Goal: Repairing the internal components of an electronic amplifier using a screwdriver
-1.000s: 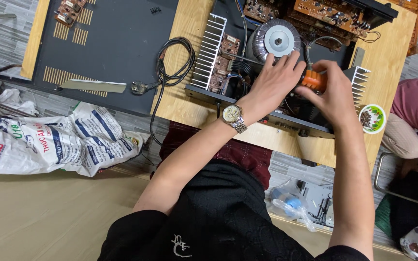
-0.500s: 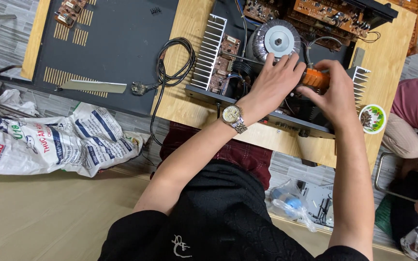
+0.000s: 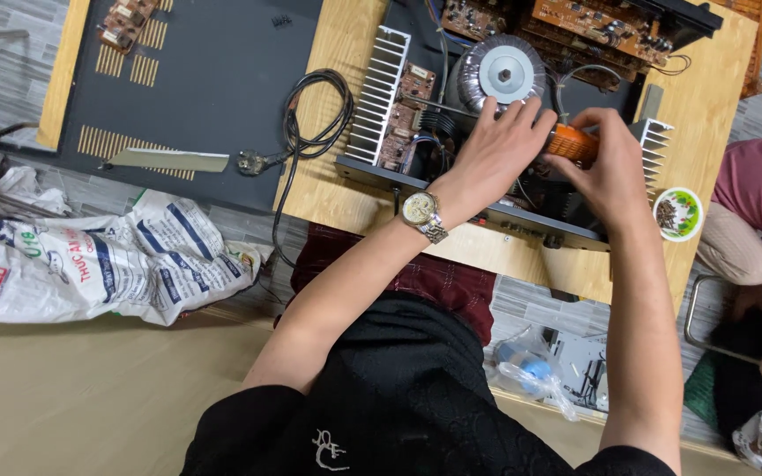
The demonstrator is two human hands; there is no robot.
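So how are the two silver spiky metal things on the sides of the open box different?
The left silver finned heat sink shows its whole length, a long row of fins. The right silver finned heat sink is mostly hidden behind the right hand, which grips an orange tool handle. The left hand reaches between them. Both look alike: pale ribbed metal.

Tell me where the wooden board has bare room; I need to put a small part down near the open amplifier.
Bare wood shows on the wooden board between the dark cover panel and the finned heat sink, above the coiled black cable. The amplifier chassis is crowded, with the left hand and right hand inside.
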